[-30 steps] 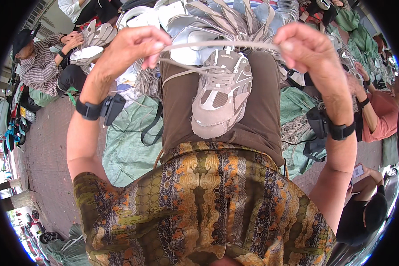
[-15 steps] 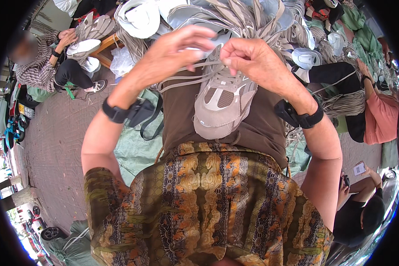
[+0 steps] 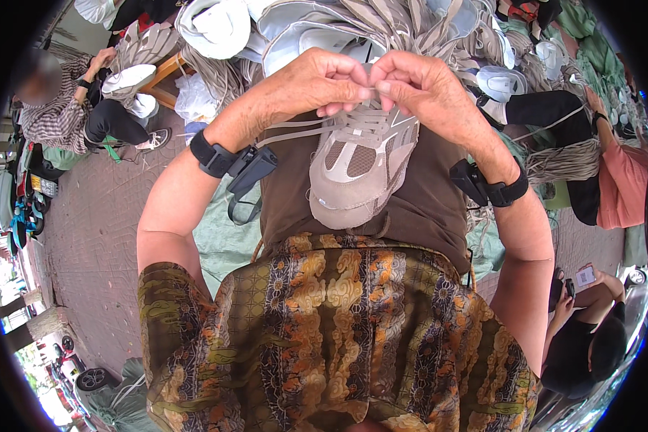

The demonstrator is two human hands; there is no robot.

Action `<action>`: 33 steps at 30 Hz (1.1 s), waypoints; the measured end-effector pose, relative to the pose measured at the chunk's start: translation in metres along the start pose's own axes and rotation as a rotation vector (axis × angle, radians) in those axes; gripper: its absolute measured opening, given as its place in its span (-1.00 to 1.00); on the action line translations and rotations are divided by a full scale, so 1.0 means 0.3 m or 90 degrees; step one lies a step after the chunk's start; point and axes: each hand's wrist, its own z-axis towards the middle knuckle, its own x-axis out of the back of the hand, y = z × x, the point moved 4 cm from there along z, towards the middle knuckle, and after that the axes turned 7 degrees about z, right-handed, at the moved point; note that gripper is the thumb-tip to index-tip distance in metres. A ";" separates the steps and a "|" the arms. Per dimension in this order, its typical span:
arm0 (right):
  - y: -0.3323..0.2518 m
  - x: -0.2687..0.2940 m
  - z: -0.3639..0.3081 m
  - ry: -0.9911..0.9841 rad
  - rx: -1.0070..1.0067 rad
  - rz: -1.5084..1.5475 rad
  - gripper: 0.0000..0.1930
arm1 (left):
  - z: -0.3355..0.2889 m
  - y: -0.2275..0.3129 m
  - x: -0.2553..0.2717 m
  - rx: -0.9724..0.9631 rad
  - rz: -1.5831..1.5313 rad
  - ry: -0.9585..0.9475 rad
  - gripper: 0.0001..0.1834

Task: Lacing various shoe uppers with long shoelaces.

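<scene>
A grey-beige sneaker upper lies across my lap, toe toward me, with flat laces criss-crossed over its tongue. Above its laced part, my left hand and my right hand meet fingertip to fingertip. Both are closed in a pinch on a shoelace, most of which the fingers hide. Loose pale lace strands run out leftward from under my left hand, over my brown trousers. The shoe's collar end is largely hidden behind my hands.
Heaped grey shoe uppers and white linings lie just beyond my hands. A co-worker in a checked shirt sits at far left beside a wooden stool. Another person in a pink top sits at right by bundled laces.
My left hand has come right and closed, its fingertips now meeting those of my right hand. The right hand stays pinched above the shoe. The lace strands on the left have shifted.
</scene>
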 end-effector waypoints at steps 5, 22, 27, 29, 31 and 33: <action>0.067 0.089 0.022 0.165 0.102 -0.153 -0.87 | -0.011 -0.048 0.013 0.025 0.051 0.058 -0.83; 0.335 0.107 0.136 0.101 -0.118 -0.133 -0.60 | 0.040 -0.125 0.012 -0.018 0.344 0.164 -0.82; 0.336 0.104 0.139 0.096 -0.112 -0.232 -0.57 | 0.059 -0.110 0.006 -0.041 0.405 0.135 -0.81; 0.335 0.099 0.141 0.117 -0.087 -0.242 -0.61 | 0.072 -0.103 0.008 -0.052 0.450 0.120 -0.81; 0.332 0.096 0.137 0.138 -0.065 -0.251 -0.62 | 0.086 -0.107 0.007 -0.013 0.473 0.082 -0.82; 0.332 0.090 0.133 0.131 -0.053 -0.195 -0.63 | 0.094 -0.109 0.007 0.018 0.404 0.061 -0.83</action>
